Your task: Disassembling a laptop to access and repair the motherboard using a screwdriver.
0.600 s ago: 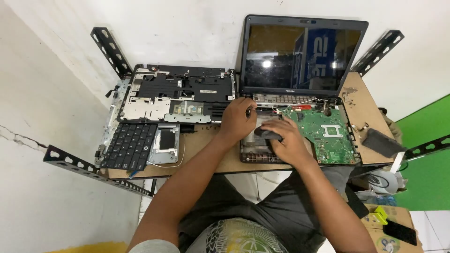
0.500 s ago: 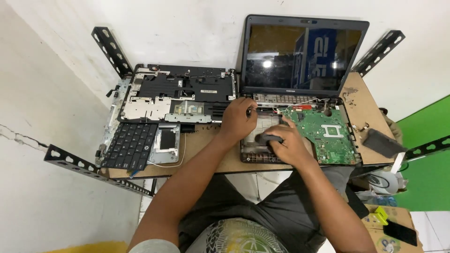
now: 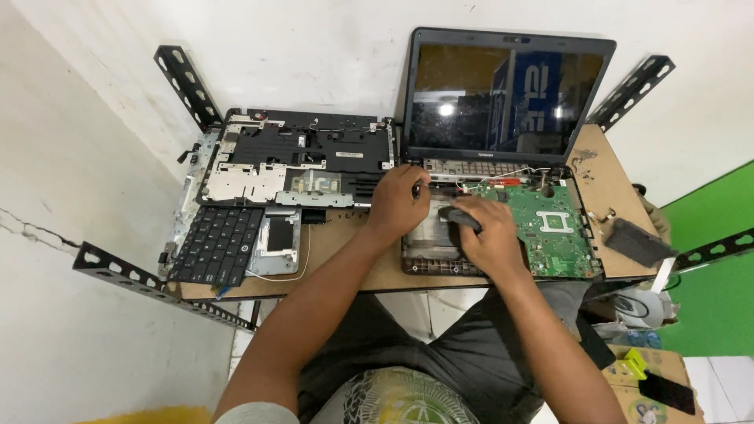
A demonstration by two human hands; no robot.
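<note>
Both hands on opened black laptop base point(image 3: 428, 251): left hand point(image 3: 398, 202) at its left edge; right hand point(image 3: 488, 235) grips dark oblong tool point(image 3: 459, 217) beside green circuit board point(image 3: 550, 228).

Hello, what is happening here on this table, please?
A person sits at a small wooden table and works inside an opened laptop whose screen stands upright. The left hand rests at the left edge of the open base, the right hand holds a dark handled tool over it, beside the green circuit board. To the left lie the removed top cover and the detached keyboard.
</note>
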